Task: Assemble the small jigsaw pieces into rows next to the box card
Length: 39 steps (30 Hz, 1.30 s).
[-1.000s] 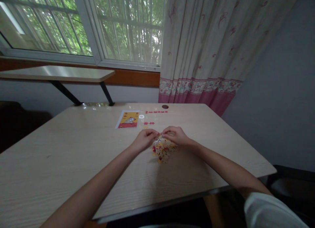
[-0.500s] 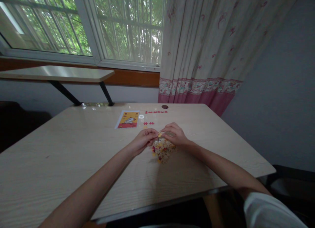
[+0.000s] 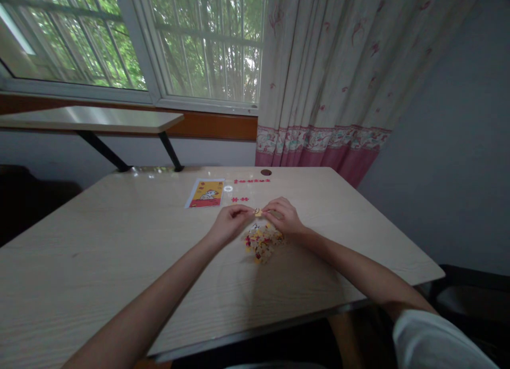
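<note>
A small yellow puzzle piece with a dark curved line (image 3: 258, 212) is pinched between my two hands, just above the far side of the pile. My left hand (image 3: 230, 222) grips its left edge with thumb and fingertips. On the other edge, my right hand (image 3: 283, 218) holds it the same way. Below them lies a heap of loose puzzle pieces (image 3: 263, 243) in yellow, red, white and pale wood colours. Beyond my hands, several red pieces (image 3: 252, 181) form a row, with a shorter red group (image 3: 240, 199) nearer to me.
A picture sheet (image 3: 206, 193) showing a white animal on yellow and red lies at the left. Beside it is a small white ring (image 3: 228, 189). The wooden table (image 3: 119, 262) has a round cable hole (image 3: 266, 172) at the back. A raised shelf (image 3: 91, 119) stands at the back left.
My left hand has turned and drawn slightly left, and the yellow piece between my hands now shows more fully. My right hand has barely moved.
</note>
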Each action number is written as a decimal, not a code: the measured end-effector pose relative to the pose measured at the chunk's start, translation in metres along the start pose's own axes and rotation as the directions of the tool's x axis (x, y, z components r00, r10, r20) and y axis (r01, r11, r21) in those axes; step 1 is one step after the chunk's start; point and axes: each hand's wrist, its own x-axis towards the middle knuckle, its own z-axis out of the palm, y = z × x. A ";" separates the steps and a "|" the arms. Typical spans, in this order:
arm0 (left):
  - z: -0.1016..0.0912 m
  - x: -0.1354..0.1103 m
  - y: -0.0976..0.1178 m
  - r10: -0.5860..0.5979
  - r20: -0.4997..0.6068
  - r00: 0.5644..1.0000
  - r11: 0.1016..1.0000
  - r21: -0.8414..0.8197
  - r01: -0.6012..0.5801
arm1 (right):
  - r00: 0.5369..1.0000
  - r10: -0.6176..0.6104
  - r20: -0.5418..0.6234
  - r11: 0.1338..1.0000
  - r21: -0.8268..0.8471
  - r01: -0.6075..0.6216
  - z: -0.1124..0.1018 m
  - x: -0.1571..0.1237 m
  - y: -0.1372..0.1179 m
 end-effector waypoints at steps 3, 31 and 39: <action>-0.003 -0.002 0.002 0.216 -0.022 0.976 0.932 0.304 -0.199 | 1.000 0.000 -0.025 1.000 0.022 0.001 0.001 0.000 0.000; -0.078 0.093 -0.015 0.057 -0.138 0.989 0.641 0.764 0.070 | 0.978 0.190 0.081 0.975 0.097 -0.198 -0.010 0.002 0.022; -0.071 0.128 -0.038 -0.046 -0.196 0.979 0.576 0.796 0.186 | 0.978 0.170 0.118 0.976 0.116 -0.183 -0.011 0.001 0.023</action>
